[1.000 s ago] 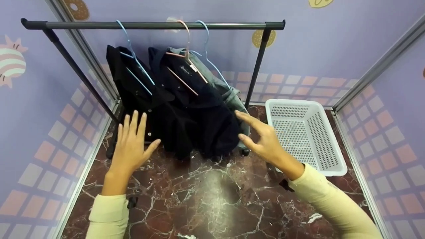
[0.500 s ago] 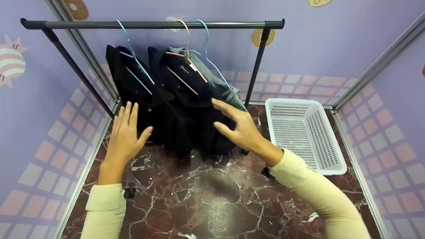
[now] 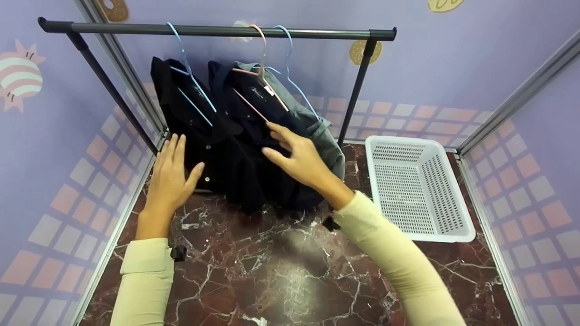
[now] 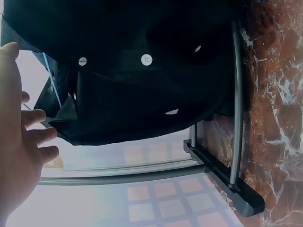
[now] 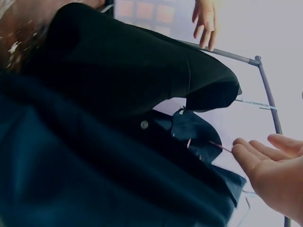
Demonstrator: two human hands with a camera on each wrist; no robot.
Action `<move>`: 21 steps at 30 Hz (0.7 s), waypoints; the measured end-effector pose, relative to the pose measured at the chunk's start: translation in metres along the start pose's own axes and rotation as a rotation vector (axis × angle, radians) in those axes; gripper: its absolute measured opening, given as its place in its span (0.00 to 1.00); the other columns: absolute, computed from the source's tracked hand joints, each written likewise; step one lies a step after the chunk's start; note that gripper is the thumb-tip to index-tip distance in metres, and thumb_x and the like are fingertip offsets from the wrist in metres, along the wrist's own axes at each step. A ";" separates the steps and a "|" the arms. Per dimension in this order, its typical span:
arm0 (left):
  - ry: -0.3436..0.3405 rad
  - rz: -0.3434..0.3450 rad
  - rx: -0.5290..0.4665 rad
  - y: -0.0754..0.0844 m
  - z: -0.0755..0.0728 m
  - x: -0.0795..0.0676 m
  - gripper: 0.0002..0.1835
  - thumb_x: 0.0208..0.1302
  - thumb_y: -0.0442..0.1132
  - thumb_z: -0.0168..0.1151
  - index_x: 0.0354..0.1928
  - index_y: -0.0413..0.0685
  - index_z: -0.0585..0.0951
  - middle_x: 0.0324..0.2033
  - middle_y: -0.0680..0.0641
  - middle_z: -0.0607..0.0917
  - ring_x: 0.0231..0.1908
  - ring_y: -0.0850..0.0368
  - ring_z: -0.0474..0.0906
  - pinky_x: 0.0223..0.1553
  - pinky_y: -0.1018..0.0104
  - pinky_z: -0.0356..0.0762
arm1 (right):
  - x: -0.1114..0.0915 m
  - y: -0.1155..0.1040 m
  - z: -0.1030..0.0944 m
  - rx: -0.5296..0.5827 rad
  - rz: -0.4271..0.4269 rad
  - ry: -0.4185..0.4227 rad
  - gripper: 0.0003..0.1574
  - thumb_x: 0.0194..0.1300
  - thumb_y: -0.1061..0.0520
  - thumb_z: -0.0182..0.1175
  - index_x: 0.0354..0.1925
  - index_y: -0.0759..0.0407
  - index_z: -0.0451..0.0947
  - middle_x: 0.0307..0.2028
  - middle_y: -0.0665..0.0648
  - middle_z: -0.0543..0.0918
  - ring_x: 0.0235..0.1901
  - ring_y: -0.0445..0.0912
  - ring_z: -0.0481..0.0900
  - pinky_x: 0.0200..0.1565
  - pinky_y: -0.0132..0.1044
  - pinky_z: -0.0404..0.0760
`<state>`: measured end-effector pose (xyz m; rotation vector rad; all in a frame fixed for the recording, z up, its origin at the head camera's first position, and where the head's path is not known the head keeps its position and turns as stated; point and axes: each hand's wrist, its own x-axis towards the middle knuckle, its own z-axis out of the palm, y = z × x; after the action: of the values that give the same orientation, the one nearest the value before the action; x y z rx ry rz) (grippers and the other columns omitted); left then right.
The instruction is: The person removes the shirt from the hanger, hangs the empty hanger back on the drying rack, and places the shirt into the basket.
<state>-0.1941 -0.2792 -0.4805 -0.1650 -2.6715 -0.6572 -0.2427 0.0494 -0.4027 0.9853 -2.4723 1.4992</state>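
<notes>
A black shirt (image 3: 199, 117) with white buttons hangs from a blue hanger (image 3: 185, 59) at the left of the rack. Beside it, a navy shirt (image 3: 253, 97) is on a pink hanger (image 3: 263, 50). Partly hidden behind that is a grey-green garment (image 3: 333, 145) on another blue hanger (image 3: 290, 59). My left hand (image 3: 170, 181), fingers extended and thumb apart, is by the black shirt's left side. My right hand (image 3: 297, 156) reaches over the navy shirt's front, its index fingertip overlapping the lower end of the pink hanger in the head view. Neither hand grips anything.
The black clothes rack (image 3: 217, 31) stands before a purple patterned wall (image 3: 426, 63). On the marbled floor (image 3: 272, 271), a white perforated basket (image 3: 442, 199) sits right of the rack. Side walls close in on both sides.
My right hand has moved left and up, from the navy shirt's right edge to its front. My left hand has shifted slightly up and left. The garments hang much as before.
</notes>
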 end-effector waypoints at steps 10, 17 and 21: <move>0.004 0.011 0.008 -0.002 0.002 0.005 0.40 0.78 0.57 0.50 0.81 0.42 0.55 0.80 0.35 0.56 0.78 0.32 0.52 0.81 0.42 0.45 | 0.055 -0.004 0.033 -0.145 0.201 -0.086 0.44 0.72 0.36 0.62 0.76 0.53 0.67 0.72 0.55 0.75 0.65 0.51 0.80 0.67 0.38 0.77; 0.045 0.022 -0.003 0.000 0.005 0.006 0.37 0.78 0.53 0.53 0.79 0.39 0.60 0.76 0.30 0.62 0.76 0.29 0.56 0.79 0.39 0.51 | 0.072 -0.008 0.061 -0.303 0.138 -0.118 0.45 0.74 0.33 0.57 0.76 0.58 0.65 0.71 0.57 0.75 0.70 0.48 0.74 0.72 0.38 0.71; 0.053 0.006 -0.010 0.003 0.005 0.009 0.36 0.78 0.52 0.53 0.78 0.38 0.62 0.76 0.31 0.63 0.76 0.30 0.57 0.79 0.40 0.51 | 0.074 -0.007 0.069 -0.332 0.155 -0.106 0.41 0.78 0.36 0.53 0.76 0.58 0.65 0.71 0.59 0.76 0.69 0.50 0.75 0.71 0.42 0.73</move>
<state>-0.2031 -0.2743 -0.4799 -0.1567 -2.6167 -0.6636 -0.2795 -0.0449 -0.4042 0.8490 -2.8055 1.0409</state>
